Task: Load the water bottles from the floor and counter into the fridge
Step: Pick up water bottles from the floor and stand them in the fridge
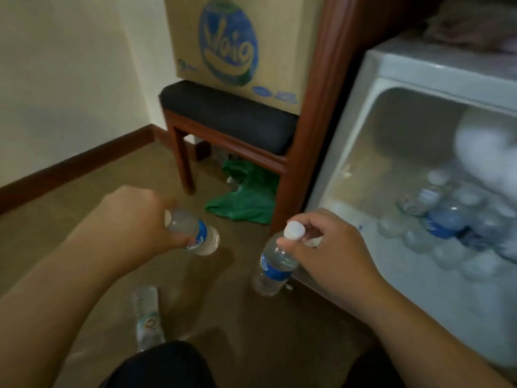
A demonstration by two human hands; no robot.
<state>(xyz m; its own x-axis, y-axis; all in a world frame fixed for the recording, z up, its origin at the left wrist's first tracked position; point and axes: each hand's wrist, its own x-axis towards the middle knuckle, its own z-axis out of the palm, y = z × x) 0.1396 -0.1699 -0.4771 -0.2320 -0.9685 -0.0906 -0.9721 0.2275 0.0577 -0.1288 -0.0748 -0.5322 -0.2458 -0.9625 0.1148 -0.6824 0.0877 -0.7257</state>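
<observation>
My left hand (140,217) grips a small blue-labelled water bottle (200,233) by its neck, held tilted above the carpet. My right hand (327,247) pinches the top of a second blue-labelled bottle (272,267) just below its white cap, hanging close to the fridge's front edge. A third bottle (147,317) with a pale label lies on the floor near my knee. The open small fridge (372,79) at right holds several bottles (447,219) lying on its floor.
A wooden stool with a dark cushion (226,116) stands ahead, with a cardboard box (240,43) on it. A green plastic bag (249,191) lies under it. A wooden post (313,107) borders the fridge. Brown carpet (84,205) spreads to the left wall.
</observation>
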